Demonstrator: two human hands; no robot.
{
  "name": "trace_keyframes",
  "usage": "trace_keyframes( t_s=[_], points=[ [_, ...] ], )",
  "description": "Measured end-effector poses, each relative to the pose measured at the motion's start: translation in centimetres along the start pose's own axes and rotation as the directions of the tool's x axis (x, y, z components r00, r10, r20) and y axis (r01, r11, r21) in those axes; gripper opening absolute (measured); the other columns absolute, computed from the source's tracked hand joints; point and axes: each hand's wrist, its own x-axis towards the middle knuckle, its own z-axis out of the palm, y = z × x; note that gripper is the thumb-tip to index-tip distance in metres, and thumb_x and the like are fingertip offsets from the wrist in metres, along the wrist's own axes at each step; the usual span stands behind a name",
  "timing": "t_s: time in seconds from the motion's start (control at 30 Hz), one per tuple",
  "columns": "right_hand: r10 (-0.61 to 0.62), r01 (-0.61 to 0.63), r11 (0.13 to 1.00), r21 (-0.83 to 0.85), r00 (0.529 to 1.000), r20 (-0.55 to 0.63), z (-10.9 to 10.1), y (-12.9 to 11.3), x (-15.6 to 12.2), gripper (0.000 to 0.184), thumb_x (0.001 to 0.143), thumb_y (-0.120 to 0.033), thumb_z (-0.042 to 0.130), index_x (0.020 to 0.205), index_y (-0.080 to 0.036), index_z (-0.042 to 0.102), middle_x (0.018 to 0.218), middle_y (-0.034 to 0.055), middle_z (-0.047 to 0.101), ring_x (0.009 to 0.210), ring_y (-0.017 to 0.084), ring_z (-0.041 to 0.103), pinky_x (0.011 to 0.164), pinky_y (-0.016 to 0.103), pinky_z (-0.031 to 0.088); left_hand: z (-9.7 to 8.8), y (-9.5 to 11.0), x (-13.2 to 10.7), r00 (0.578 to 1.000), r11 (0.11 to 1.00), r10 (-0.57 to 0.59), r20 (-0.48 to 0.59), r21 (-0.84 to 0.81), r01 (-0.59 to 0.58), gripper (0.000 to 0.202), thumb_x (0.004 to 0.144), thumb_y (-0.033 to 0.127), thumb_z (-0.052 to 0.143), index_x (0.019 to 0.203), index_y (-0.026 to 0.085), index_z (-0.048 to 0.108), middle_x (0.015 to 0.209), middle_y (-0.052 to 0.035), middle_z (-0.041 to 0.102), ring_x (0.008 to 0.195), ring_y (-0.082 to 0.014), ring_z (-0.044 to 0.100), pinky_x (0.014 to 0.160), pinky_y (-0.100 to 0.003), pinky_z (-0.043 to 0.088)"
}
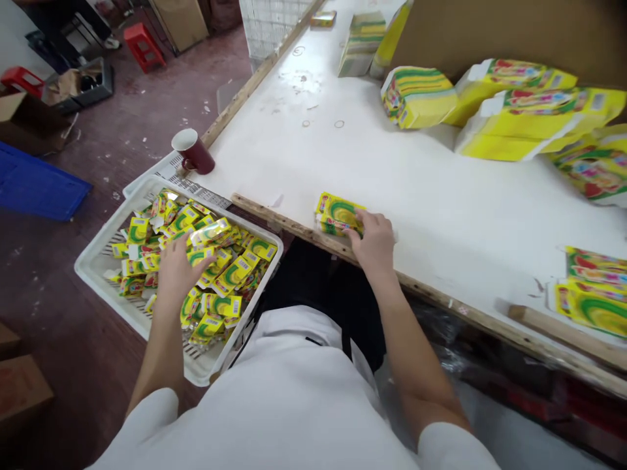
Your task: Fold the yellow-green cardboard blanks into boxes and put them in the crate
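Over the white plastic basket (100, 251), my left hand (177, 266) has its thumb and fingers apart. Just beyond its fingertips lies a shiny yellow-green carton (211, 231), on top of many similar small cartons (235, 273). Whether the fingertips touch that carton is hard to tell. On the table near its front edge, my right hand (375, 243) grips the right end of a small yellow carton (340, 210). A second carton seems to lie against its near side; the fingers partly cover both.
A maroon mug (194, 153) stands at the table's left corner. Stacks of flat yellow cartons (509, 127) line the back, by a brown cardboard box (519, 39). More cartons (595, 297) lie at the right. A wooden strip (294, 225) edges the white table (274, 140). Red stools (143, 47) stand on the floor.
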Motion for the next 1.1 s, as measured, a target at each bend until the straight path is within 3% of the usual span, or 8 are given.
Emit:
trace_keyframes(
  t_s=[0.07, 0.17, 0.37, 0.47, 0.67, 0.8, 0.97, 1.1],
  points=[
    [-0.014, 0.014, 1.000, -0.009, 0.999, -0.033, -0.1, -0.3, -0.2, 0.042, 0.082, -0.025, 0.063, 0.123, -0.016, 0.058, 0.106, 0.0153, 0.062, 0.102, 0.033, 0.053, 0.096, 0.055, 0.044, 1.0, 2.4, -0.4, 0.996, 0.967, 0.070, 0.060, -0.249, -0.053, 0.059, 0.081, 0.051, 0.065, 0.128, 0.016, 0.055, 0.127, -0.0153, 0.065, 0.121, -0.0323, 0.060, 0.105, -0.051, 0.045],
    [-0.036, 0.036, 0.999, -0.001, 0.995, -0.089, -0.4, -1.1, -0.7, 0.049, 0.082, -0.027, 0.065, 0.128, -0.017, 0.052, 0.109, 0.0155, 0.060, 0.105, 0.034, 0.052, 0.098, 0.057, 0.043, 3.2, 8.0, -0.7, 0.952, 0.797, 0.271, 0.140, -0.588, -0.141, 0.051, 0.082, 0.046, 0.068, 0.124, 0.020, 0.058, 0.121, -0.0099, 0.070, 0.114, -0.0248, 0.066, 0.100, -0.042, 0.051],
    [-0.050, 0.052, 0.997, 0.056, 0.998, -0.037, -0.4, -1.1, -1.2, 0.044, 0.085, -0.027, 0.060, 0.127, -0.019, 0.052, 0.107, 0.0138, 0.061, 0.103, 0.032, 0.056, 0.096, 0.054, 0.047, 5.7, 15.5, -0.4, 0.805, 0.584, 0.573, 0.156, -0.767, -0.267, 0.047, 0.083, 0.037, 0.072, 0.125, 0.022, 0.058, 0.120, -0.0096, 0.070, 0.112, -0.0215, 0.066, 0.098, -0.039, 0.052],
    [-0.060, 0.061, 0.995, 0.082, 0.998, -0.016, -0.3, -0.5, -1.3, 0.043, 0.084, -0.025, 0.061, 0.125, -0.019, 0.054, 0.110, 0.0136, 0.062, 0.105, 0.031, 0.057, 0.096, 0.052, 0.047, 6.2, 16.0, -0.4, 0.793, 0.568, 0.592, 0.145, -0.773, -0.283, 0.043, 0.084, 0.036, 0.072, 0.122, 0.021, 0.060, 0.120, -0.0104, 0.070, 0.112, -0.0217, 0.066, 0.098, -0.039, 0.052],
    [-0.078, 0.077, 0.991, 0.108, 0.997, 0.005, -0.4, -0.1, -0.9, 0.037, 0.081, -0.019, 0.061, 0.118, -0.019, 0.057, 0.100, 0.0109, 0.063, 0.098, 0.030, 0.058, 0.094, 0.052, 0.048, 7.1, 14.6, -1.4, 0.832, 0.580, 0.504, 0.233, -0.805, -0.126, 0.042, 0.084, 0.035, 0.070, 0.122, 0.019, 0.060, 0.115, -0.0115, 0.072, 0.106, -0.0217, 0.069, 0.095, -0.040, 0.054],
    [-0.044, 0.053, 0.991, 0.127, 0.997, -0.069, -1.0, -0.7, -0.7, 0.045, 0.077, -0.022, 0.065, 0.120, -0.020, 0.053, 0.100, 0.0090, 0.058, 0.095, 0.028, 0.058, 0.090, 0.051, 0.051, 7.2, 14.5, -1.7, 0.841, 0.560, 0.481, 0.248, -0.825, -0.077, 0.040, 0.084, 0.035, 0.071, 0.120, 0.020, 0.062, 0.109, -0.0102, 0.074, 0.102, -0.0214, 0.070, 0.092, -0.040, 0.055],
    [0.022, 0.038, 0.931, 0.363, 0.987, -0.160, -2.2, -4.1, -2.0, 0.052, 0.079, -0.029, 0.069, 0.125, -0.024, 0.046, 0.095, 0.0038, 0.055, 0.080, 0.021, 0.058, 0.075, 0.039, 0.055, 7.8, 16.5, -1.4, 0.842, 0.366, 0.493, 0.219, -0.930, 0.027, 0.058, 0.075, 0.045, 0.079, 0.124, 0.022, 0.060, 0.112, -0.0112, 0.072, 0.104, -0.0227, 0.069, 0.088, -0.039, 0.057],
    [-0.084, -0.001, 0.759, 0.651, 0.992, 0.099, -1.7, -8.4, -4.8, 0.054, 0.081, -0.030, 0.071, 0.127, -0.027, 0.044, 0.093, 0.0014, 0.057, 0.073, 0.017, 0.059, 0.066, 0.032, 0.054, 7.5, 18.7, -1.1, 0.893, 0.129, 0.428, 0.136, -0.988, 0.088, 0.071, 0.068, 0.073, 0.070, 0.117, 0.022, 0.061, 0.110, -0.0116, 0.070, 0.107, -0.0279, 0.067, 0.089, -0.045, 0.056]
  ],
)
